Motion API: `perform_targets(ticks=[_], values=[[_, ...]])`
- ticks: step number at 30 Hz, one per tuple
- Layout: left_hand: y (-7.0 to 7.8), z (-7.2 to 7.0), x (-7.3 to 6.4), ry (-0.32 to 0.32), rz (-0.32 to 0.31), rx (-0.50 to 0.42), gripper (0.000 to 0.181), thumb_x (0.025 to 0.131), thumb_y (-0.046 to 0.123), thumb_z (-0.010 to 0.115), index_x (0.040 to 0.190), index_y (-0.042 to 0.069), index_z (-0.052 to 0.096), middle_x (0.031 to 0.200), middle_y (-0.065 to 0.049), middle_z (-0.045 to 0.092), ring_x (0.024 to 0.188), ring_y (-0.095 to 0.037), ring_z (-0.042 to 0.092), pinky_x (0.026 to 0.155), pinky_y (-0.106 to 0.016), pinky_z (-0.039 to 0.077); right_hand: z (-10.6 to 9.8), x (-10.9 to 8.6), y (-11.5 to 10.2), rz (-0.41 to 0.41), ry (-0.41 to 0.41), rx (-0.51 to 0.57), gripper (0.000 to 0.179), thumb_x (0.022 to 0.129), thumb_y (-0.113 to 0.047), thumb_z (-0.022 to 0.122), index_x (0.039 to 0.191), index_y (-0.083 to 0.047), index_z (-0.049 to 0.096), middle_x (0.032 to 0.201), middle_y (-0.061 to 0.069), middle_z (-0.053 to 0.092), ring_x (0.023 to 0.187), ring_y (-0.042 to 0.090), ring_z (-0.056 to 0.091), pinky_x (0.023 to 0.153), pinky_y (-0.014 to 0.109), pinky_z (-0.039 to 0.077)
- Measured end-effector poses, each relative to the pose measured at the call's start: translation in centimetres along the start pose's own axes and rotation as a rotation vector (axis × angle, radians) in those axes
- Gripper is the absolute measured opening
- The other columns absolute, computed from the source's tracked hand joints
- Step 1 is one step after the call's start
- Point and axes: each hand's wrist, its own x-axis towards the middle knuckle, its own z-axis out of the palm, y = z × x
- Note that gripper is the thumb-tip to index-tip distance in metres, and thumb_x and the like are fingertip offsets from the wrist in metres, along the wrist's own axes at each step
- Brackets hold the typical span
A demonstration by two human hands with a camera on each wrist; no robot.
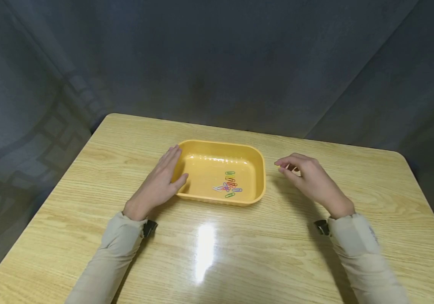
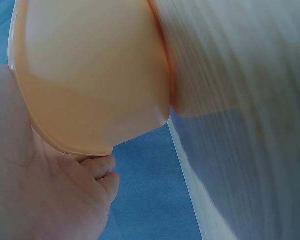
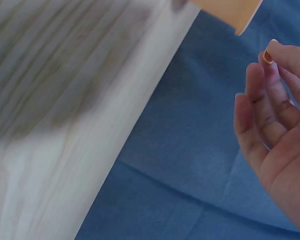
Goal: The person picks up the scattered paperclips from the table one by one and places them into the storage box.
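Note:
My left hand (image 1: pixel 157 179) rests along the left rim of a yellow plastic tray (image 1: pixel 260 169), fingers fairly straight toward the far corner and thumb reaching over the inside. The left wrist view shows the palm against the rim (image 2: pixel 52 145). Several coloured paper clips (image 1: pixel 231 182) lie in a loose cluster on the tray floor, toward its front right. Right of the tray and above the table, my right hand (image 1: pixel 312 177) pinches a small yellow paper clip (image 3: pixel 268 56) between thumb and index finger, its other fingers loosely bent. Fingertips hide part of that clip.
The tray stands on a light wood-grain table (image 1: pixel 277 257) with rounded far corners. Dark curtain cloth (image 1: pixel 217 63) hangs behind the table and at both sides. A bright light reflection lies on the tabletop in front of the tray.

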Motion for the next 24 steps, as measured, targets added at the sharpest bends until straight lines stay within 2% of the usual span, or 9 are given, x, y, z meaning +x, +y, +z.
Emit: perform_targets(ticks=[4,24], values=[[0.0,0.0,0.0,-0.001,0.0,-0.001,0.076,0.102,0.036,0.049,0.158,0.001,0.011,0.168,-0.014,0.005,0.156,-0.032,0.004,0.128,-0.048,0.008,0.2,0.5,-0.7,-0.016,-0.008,0.03,0.016,0.096,-0.01,0.065,0.109,-0.008,0.073,0.101,0.006,0.074,0.087,0.016,0.063,0.075,0.038,0.054],[0.2,-0.1,0.1,-0.017,-0.015,0.0,0.077,0.102,0.037,0.048,0.158,0.001,0.01,0.168,-0.012,0.003,0.156,-0.032,0.003,0.129,-0.047,0.007,2.1,2.6,-2.5,-0.021,-0.073,0.114,0.018,0.096,-0.009,0.064,0.111,-0.004,0.072,0.1,0.004,0.072,0.088,0.016,0.061,0.078,0.038,0.054]])
